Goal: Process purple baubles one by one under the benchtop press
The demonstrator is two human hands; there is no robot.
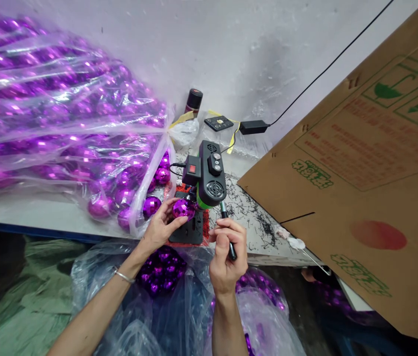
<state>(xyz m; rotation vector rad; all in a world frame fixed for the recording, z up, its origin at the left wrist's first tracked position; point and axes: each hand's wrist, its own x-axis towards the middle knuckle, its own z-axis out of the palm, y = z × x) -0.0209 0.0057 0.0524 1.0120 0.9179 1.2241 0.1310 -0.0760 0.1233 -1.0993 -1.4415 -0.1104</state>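
Observation:
My left hand (162, 225) grips a shiny purple mirrored ball (184, 209) between thumb and fingers. The ball is close against the black machine (210, 173), which has round fan grilles, a red switch and a green band low on its head. A black base plate (188, 233) lies beneath it. In my right hand (228, 247) is a black-handled, pen-like tool (232, 250), fingers closed round it; its greenish metal upper end points toward the machine's head. Whether that tip touches anything is hidden behind the head.
A big clear bag of purple balls (64, 118) fills the left, with loose balls (152, 206) by its mouth. Dark clippings litter the white table (246, 217). A cardboard box (342, 173) leans at right. Behind are a spray can (194, 100) and a power adapter (253, 127).

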